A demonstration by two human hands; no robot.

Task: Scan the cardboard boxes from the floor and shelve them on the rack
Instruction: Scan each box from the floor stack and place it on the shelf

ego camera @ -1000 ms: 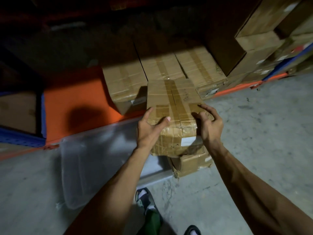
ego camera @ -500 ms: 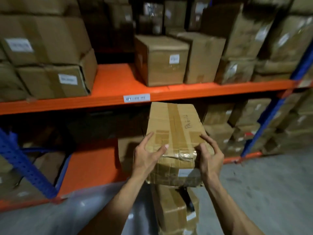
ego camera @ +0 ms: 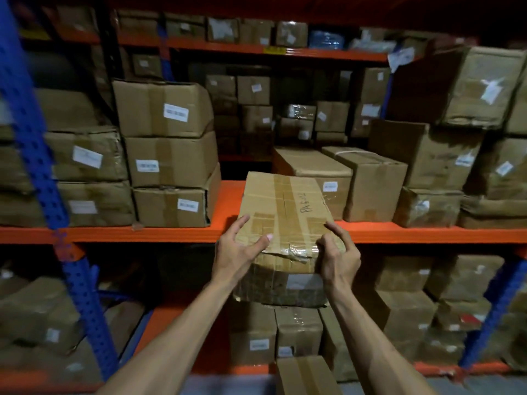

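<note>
While both hands clamp the near end of the box (ego camera: 281,212), its long axis runs straight away from the person, far end pointing into the rack. The left hand (ego camera: 238,252) holds the near left corner, thumb laid across the taped top and fingers spread along the left edge; the right hand (ego camera: 338,256) curls round the near right corner, fingers over the top edge. How the fingers sit underneath is hidden. The two hands are level with each other, neither nearer the rack, and both forearms reach forward and upward, nearly straight.

The box is in the air at the height of the orange shelf (ego camera: 225,212), its far end over the front lip, I judge, though whether it already rests there I cannot tell. Straight ahead lies a bare strip of shelf between a stack of three boxes (ego camera: 171,155) on the left and a labelled box (ego camera: 313,172) just to the right. That gap looks only a little wider than the load, so the push should go in lengthwise and true, or a corner may catch the neighbours.
</note>
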